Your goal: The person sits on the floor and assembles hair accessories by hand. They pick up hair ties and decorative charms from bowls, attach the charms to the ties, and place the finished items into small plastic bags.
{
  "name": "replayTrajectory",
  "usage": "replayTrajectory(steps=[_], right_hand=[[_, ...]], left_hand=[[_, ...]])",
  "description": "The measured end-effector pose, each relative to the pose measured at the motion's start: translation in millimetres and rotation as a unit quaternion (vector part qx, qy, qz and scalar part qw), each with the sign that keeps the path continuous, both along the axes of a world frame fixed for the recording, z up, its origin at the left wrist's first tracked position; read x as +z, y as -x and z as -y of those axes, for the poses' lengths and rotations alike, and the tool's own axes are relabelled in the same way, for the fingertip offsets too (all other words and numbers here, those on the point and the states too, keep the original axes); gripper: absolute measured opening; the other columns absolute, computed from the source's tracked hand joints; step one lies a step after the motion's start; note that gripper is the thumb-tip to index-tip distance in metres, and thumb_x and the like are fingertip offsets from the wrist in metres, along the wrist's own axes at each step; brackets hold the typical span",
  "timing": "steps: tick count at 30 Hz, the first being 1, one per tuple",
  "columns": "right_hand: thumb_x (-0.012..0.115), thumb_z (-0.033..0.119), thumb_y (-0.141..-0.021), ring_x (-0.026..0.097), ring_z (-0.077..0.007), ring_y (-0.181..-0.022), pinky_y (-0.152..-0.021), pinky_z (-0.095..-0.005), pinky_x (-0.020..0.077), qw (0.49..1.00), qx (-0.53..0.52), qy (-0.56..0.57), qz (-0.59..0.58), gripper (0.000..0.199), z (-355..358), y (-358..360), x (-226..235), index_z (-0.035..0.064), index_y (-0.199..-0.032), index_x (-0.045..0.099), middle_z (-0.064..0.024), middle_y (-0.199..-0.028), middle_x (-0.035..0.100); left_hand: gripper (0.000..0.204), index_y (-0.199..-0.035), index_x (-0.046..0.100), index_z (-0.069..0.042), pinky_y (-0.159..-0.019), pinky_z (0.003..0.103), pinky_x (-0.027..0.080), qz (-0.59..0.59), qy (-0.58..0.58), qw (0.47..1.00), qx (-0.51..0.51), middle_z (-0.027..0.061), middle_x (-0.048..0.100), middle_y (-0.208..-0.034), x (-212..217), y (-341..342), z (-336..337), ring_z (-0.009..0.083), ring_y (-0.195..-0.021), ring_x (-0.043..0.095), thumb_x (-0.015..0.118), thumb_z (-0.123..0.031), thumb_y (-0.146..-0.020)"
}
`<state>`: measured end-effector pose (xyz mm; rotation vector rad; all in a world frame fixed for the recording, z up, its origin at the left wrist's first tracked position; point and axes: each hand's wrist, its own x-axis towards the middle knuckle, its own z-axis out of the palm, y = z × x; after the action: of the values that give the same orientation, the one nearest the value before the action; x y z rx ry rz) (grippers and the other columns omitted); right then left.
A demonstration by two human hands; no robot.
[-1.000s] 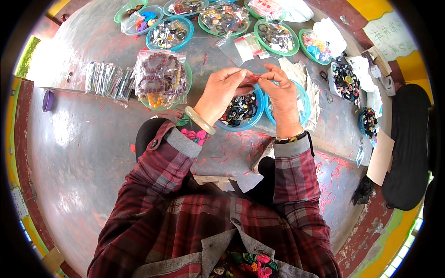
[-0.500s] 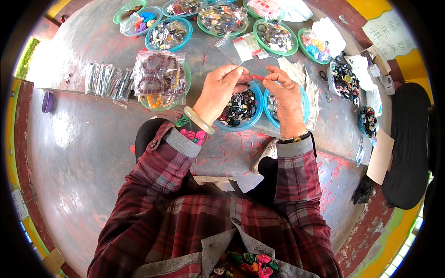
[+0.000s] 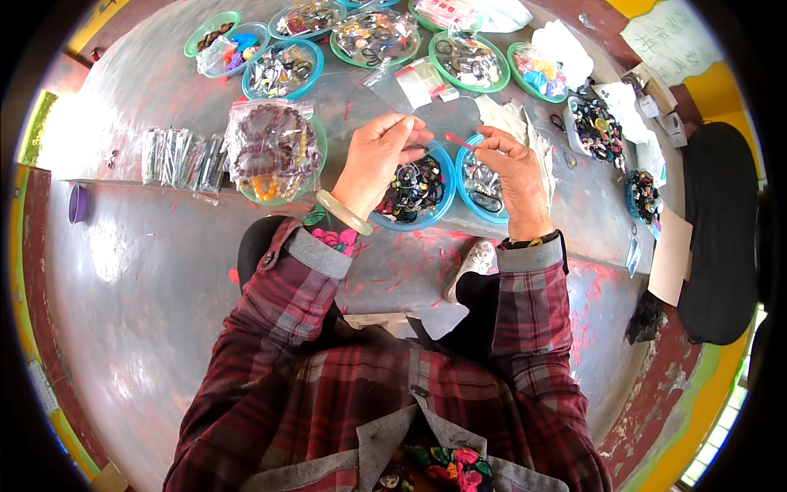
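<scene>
Both my hands are raised over two blue bowls. My right hand (image 3: 518, 168) pinches a short, thin red strip (image 3: 457, 141) that points toward the left hand. My left hand (image 3: 379, 156), with a pale bangle (image 3: 344, 213) at the wrist, has its thumb and fingers curled together around a small dark thing I cannot make out. Beneath the left hand stands a blue bowl (image 3: 449, 197) full of black and coloured small pieces. Under the right hand, partly hidden by it, is another blue bowl (image 3: 466, 197) with bagged pieces inside.
Several green and blue bowls of small goods line the far side, among them a green bowl (image 3: 504, 78). Bagged dark-red beads (image 3: 270, 139) and bundles of packaged sticks (image 3: 182, 160) lie at left. A white tub (image 3: 576, 135) stands at right. Red scraps (image 3: 385, 266) litter the floor.
My hands have drawn apart, the right one moving rightward with the red strip. More of the strip shows now. The surroundings have shifted slightly left and up in view.
</scene>
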<state>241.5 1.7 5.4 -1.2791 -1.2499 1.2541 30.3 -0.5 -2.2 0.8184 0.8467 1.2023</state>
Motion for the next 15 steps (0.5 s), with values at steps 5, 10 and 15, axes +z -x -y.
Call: replayTrajectory(steps=[5,10,15], right_hand=[[0.065,0.008,-0.069,0.049,-0.014,-0.099,-0.085,-0.027,0.0337,0.999,-0.012,0.013,0.033,0.006,20,-19,10,0.0024,-0.07,0.064,-0.0093,-0.116,0.053],[0.065,0.008,-0.07,0.049,-0.0175,-0.104,-0.09,-0.0294,0.0324,0.993,-0.083,-0.006,0.081,0.006,48,-65,9,0.0027,-0.071,0.066,-0.0099,-0.115,0.055],[0.067,0.013,-0.069,0.054,-0.0179,-0.101,-0.089,-0.0312,0.0364,0.951,-0.189,0.023,0.244,0.013,100,-136,-32,0.0015,-0.073,0.067,-0.0133,-0.107,0.06]], left_hand=[[0.024,-0.102,0.054,0.003,-0.079,0.032,0.051,-0.012,0.001,1.0,-0.024,0.0117,0.059,-0.096,-1,-1,1,0.0193,-0.092,0.059,0.049,-0.018,-0.092],[0.025,-0.101,0.054,0.004,-0.075,0.03,0.053,-0.013,-0.008,1.0,-0.022,0.0128,0.06,-0.094,-5,-1,0,0.0188,-0.087,0.061,0.049,-0.018,-0.092],[0.025,-0.101,0.054,0.004,-0.075,0.03,0.054,-0.019,-0.002,0.999,-0.031,0.0151,0.061,-0.093,-7,-2,1,0.0199,-0.087,0.061,0.048,-0.019,-0.092]])
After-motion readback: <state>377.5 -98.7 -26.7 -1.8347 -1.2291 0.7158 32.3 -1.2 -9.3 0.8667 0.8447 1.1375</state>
